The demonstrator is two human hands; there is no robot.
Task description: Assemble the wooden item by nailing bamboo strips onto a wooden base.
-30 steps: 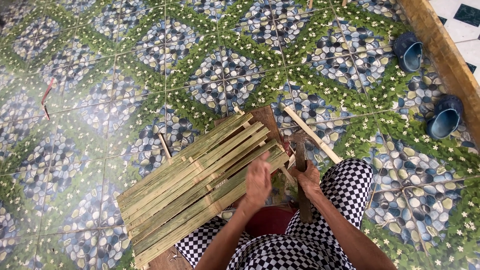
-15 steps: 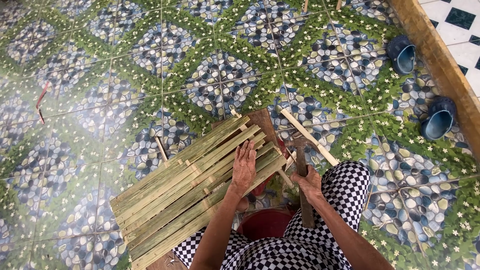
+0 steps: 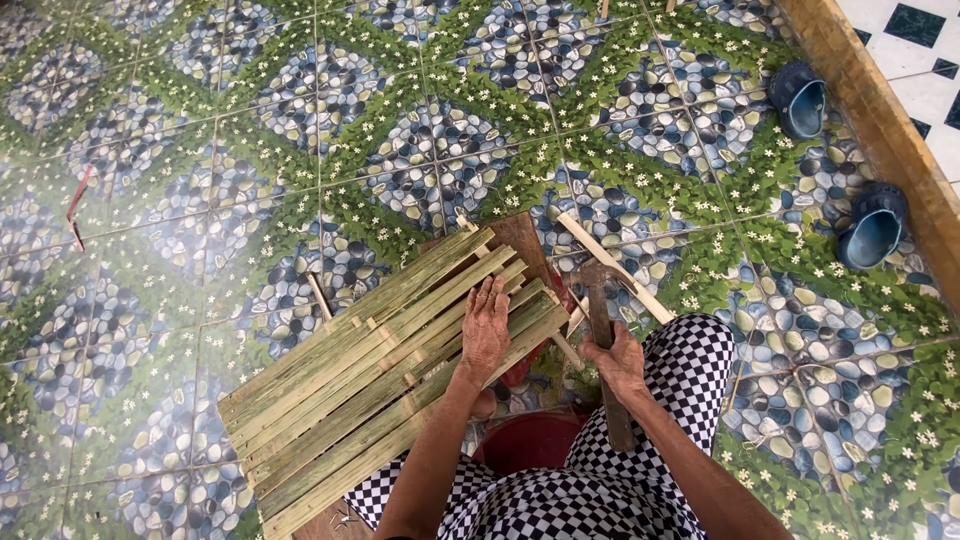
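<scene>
Bamboo panel (image 3: pixel 380 375): flat lattice of green-yellow slats, slanting from lower left to upper right over a wooden block (image 3: pixel 522 238) on the tiled floor (image 3: pixel 200 150); lies as before, shifted only slightly in view.
Left hand (image 3: pixel 485 330): palm down, fingers spread flat on the panel's upper right end, pressing, closed on nothing; further up the slats than a second ago.
Right hand (image 3: pixel 618 365): just right of the panel, grip closed around the handle of a dark hammer-like tool (image 3: pixel 603 330), head pointing away from the body; same hold as earlier.
Loose bamboo stick (image 3: pixel 612 265): on the floor beyond the panel's right end, beside the tool's head, unmoved.
Red bowl (image 3: pixel 530 440): below the panel's right end, between the knees.
Checked trousers (image 3: pixel 690 350): right of the panel.
Blue sandals (image 3: pixel 800 100): well apart, far right of the panel, by a wooden beam (image 3: pixel 880 110).
</scene>
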